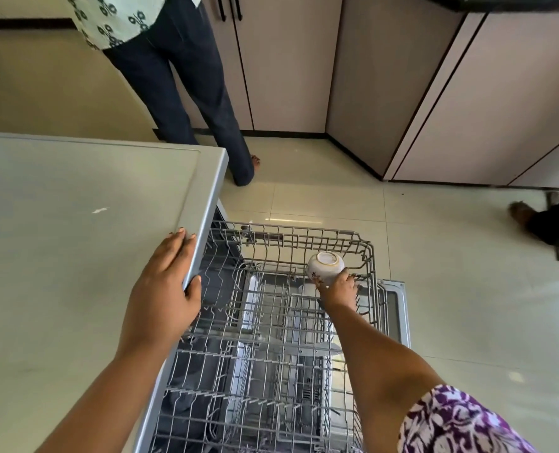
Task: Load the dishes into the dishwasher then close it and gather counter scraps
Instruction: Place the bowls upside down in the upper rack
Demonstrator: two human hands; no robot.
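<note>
The dishwasher's grey wire upper rack [371, 256] is pulled out in front of me, with a lower rack [271, 380] visible beneath it. My right hand [338, 289] grips a small white bowl [325, 264] with a floral pattern, turned upside down at the far right corner of the upper rack. My left hand [165, 289] rests on the dishwasher's grey top [75, 240], with the fingers on top and the thumb curled round its front edge. The open dishwasher door [399, 308] shows past the rack on the right.
A person in dark trousers [186, 93] stands barefoot on the tiled floor just beyond the dishwasher's far corner. Another person's foot [523, 214] is at the right edge. Beige cabinet doors [402, 76] line the back and right.
</note>
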